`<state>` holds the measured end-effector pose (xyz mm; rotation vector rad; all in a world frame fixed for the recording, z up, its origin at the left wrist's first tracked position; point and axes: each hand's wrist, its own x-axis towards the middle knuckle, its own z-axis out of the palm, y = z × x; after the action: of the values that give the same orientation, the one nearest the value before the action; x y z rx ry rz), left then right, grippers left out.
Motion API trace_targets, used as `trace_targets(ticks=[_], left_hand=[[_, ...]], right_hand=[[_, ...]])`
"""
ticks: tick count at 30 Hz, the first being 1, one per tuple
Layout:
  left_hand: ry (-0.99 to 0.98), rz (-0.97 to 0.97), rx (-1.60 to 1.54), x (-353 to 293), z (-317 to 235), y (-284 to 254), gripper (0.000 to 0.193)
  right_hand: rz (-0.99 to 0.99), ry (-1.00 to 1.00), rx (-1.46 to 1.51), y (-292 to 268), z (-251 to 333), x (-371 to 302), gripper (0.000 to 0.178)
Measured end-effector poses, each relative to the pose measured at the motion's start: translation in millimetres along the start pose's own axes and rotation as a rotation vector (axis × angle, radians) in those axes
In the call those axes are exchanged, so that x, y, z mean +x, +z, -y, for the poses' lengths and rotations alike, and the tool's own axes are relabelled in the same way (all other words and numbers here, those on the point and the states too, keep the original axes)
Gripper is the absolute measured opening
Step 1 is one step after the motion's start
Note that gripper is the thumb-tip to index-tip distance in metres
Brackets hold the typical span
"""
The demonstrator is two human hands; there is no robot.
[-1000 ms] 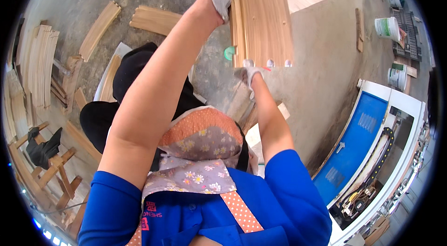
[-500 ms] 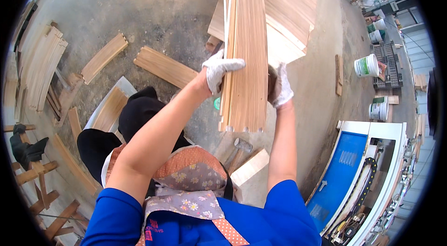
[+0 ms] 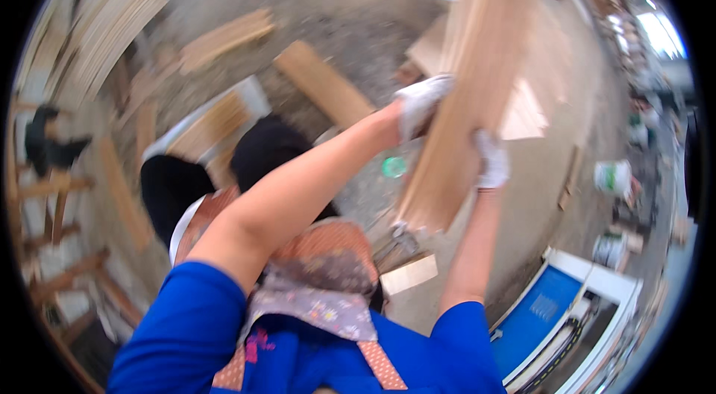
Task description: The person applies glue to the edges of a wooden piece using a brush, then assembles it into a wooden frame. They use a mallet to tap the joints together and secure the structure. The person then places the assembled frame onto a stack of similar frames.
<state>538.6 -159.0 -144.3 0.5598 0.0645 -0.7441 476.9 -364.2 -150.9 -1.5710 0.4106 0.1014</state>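
A bundle of long wooden floor planks [image 3: 470, 107], blurred by motion, is held out in front of me and slants with its far end to the right. My left hand [image 3: 425, 105], in a white glove, is closed on its left edge. On the opposite edge my right hand [image 3: 492, 163], gloved too, grips the bundle nearer its close end. The fingers of both hands are partly hidden by the wood. Under the near end, a hammer [image 3: 399, 246] lies on the floor beside a short pale board [image 3: 409, 274].
Loose planks [image 3: 323, 83] lie on the concrete floor to the left, with a larger plank stack [image 3: 112, 28] beyond. A green round item [image 3: 394, 166] sits near my knees. White buckets [image 3: 613, 178] and a blue-and-white machine [image 3: 541, 308] stand at right.
The view has turned, so the floor and its objects appear farther right. The plank bundle, upright in the picture before, now tilts to the right, still in both hands.
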Motion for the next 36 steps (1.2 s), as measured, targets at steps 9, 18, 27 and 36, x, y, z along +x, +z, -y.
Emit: trace_targets(ticks=[9,18,27,36], left_hand=[[0.501,-0.089,0.345,-55.0,-62.3,18.1,0.025],[1.196,-0.876,0.721,-150.2,-172.7,-62.3,0.016],[1.674,-1.103,0.301,-405.5,-216.9,-77.2,0.023],[1.526,-1.140,-0.105,-552.7,-151.0,-224.9,0.026]], right_hand=[[0.310,-0.247,0.161,26.8,64.8,9.3,0.056],[0.167,-0.589,0.225,99.6,117.8,37.0,0.046],[0.238,-0.562,0.256,142.9,146.2,63.9,0.045],[0.381,-0.548,-0.043,300.8,43.3,12.7,0.050]])
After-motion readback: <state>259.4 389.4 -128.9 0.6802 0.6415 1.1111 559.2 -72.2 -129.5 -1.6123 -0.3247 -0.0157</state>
